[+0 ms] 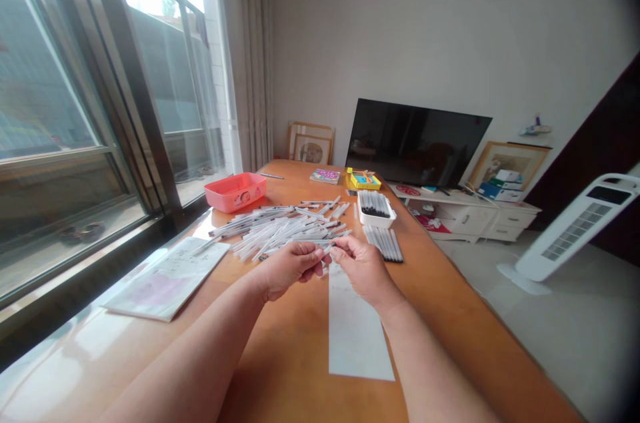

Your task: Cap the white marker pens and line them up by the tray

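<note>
My left hand (pixel 295 268) and my right hand (pixel 361 266) meet over the middle of the table, fingers pinched together. Between them is a slim pen with a dark end at my right fingertips; most of it is hidden by the fingers. Just beyond lies a loose pile of white, translucent pens (pixel 280 230), some with black ends. A neat row of pens (pixel 384 244) lies to the right of the pile. Behind that row, a white box (pixel 377 218) holds many more pens with dark ends. A long strip of white paper (pixel 357 336) runs partly under my right hand.
A pink plastic basket (pixel 235 193) stands at the left by the window. Nearer is a white booklet (pixel 170 276). Farther back are a small colourful book (pixel 325 176) and a yellow box (pixel 365 180). The table (pixel 430 290) drops off along its right edge.
</note>
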`<state>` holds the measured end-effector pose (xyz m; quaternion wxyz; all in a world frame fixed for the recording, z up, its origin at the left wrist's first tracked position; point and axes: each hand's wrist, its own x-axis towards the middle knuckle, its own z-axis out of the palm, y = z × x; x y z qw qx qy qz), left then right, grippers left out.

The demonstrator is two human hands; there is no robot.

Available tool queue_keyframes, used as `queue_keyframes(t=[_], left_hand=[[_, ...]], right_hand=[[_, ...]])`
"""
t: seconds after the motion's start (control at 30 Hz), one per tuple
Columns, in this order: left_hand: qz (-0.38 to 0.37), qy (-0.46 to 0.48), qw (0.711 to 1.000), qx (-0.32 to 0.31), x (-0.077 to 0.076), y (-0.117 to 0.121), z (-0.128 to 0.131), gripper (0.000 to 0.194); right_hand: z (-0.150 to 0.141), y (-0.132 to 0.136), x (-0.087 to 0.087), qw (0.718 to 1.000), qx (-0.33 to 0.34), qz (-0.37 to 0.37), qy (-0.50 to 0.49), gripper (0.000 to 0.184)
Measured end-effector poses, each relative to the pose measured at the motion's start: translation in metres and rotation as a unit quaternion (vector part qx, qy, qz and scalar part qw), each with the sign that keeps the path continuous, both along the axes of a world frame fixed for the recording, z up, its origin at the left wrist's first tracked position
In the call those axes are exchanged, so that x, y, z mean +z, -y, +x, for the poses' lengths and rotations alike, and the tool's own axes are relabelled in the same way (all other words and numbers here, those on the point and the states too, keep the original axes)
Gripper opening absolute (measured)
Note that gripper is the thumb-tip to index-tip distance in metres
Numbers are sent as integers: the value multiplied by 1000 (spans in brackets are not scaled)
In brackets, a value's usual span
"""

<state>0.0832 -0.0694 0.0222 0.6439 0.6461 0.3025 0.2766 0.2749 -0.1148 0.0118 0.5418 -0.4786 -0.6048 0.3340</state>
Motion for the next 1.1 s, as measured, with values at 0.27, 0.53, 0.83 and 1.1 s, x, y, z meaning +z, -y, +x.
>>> queue_keyframes(t=[0.27,0.53,0.83,1.1], left_hand=[[-9,-4,1000,-13,2,2,-1,44],[20,-27,999,3,-7,0,2,46],[248,-116,958,85,-8,2,10,29],[174,-135,975,37,-4,8,12,40]], right_hand=[[4,0,1,990,44,-74,-115,38],[3,-5,-6,998,-13,-57,-34,38],[-4,-8,-12,983,-148,10,106,40],[0,-9,-16,990,-136,9,47,41]])
